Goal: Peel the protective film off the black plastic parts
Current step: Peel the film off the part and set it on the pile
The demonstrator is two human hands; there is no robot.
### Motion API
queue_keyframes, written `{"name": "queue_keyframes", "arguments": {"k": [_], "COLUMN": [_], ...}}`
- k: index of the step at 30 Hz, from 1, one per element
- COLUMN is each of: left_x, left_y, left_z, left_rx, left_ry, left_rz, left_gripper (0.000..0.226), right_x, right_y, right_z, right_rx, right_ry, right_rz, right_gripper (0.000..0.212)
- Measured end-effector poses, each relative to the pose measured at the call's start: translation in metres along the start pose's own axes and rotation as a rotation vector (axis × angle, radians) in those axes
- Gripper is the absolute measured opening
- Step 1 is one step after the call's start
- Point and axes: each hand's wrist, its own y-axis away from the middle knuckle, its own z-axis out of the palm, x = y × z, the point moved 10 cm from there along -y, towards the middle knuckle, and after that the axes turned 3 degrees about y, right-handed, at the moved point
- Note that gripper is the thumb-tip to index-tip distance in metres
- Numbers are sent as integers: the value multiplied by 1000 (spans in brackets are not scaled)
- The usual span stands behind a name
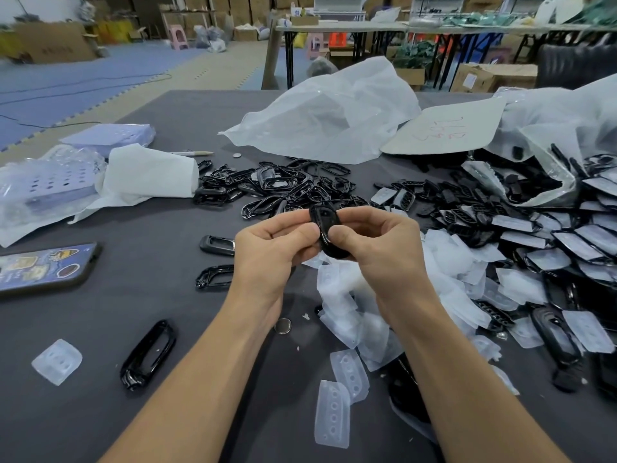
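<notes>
A glossy black plastic part (324, 219) is held upright above the table between both hands. My left hand (270, 252) pinches its left edge with thumb and curled fingers. My right hand (377, 242) grips its right side, thumb on the lower front. No film shows on the visible face of the held part. A heap of peeled translucent films (360, 315) lies under my right forearm. Film-covered black parts (564, 242) are piled at the right. Bare black frames (277, 185) are heaped behind the hands.
A phone (43, 265) lies at the left edge. White plastic bags (330, 115) and a cardboard sheet (447, 128) sit at the back. Loose black frames (148, 354) and a single film (57, 360) lie at the front left. A coin cell (283, 325) rests under my left wrist.
</notes>
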Motion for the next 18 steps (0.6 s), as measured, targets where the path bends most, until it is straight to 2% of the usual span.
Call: {"name": "queue_keyframes", "arguments": {"k": [7, 10, 18], "left_x": [-4, -3, 0], "left_y": [-1, -1, 1], "left_z": [0, 0, -1], "left_rx": [-12, -6, 16], "left_ry": [9, 23, -32], "left_rz": [-10, -5, 21], "left_gripper": [18, 19, 21], "right_x": [5, 4, 15], "right_y": [-1, 0, -1], "right_z": [5, 6, 13], "right_rx": [-71, -80, -164], "right_ry": [-127, -119, -96], "right_rz": [73, 57, 156], "right_gripper": [23, 21, 18]}}
